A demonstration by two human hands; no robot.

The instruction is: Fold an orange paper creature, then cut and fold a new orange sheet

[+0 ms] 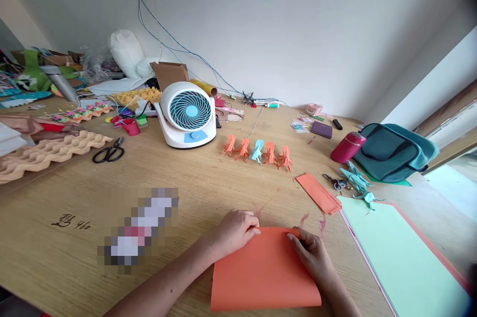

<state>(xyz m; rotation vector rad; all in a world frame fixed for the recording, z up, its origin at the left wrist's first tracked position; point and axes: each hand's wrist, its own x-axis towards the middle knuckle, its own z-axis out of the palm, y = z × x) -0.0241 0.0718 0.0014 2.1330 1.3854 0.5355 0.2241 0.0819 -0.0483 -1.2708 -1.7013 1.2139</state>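
Note:
An orange sheet of paper [264, 277] lies on the table in front of me, its near edge curved as if bent over. My left hand [238, 230] is closed at its far left corner, thumb on top of the sheet. At the far right corner my right hand [311, 252] pinches the paper between thumb and curled fingers. Beyond the sheet stands a row of small folded paper figures, several orange [271, 152] and one light blue [257, 151]. A stack of folded orange strips [318, 194] rests to the right.
A white fan [188, 116] stands at the back, with black-handled scissors [109, 152] to its left beside egg trays [48, 153]. At right are pale green sheets [402, 252], keys [339, 185], a red bottle [348, 147] and a teal bag [391, 153]. A blurred patch covers something at left.

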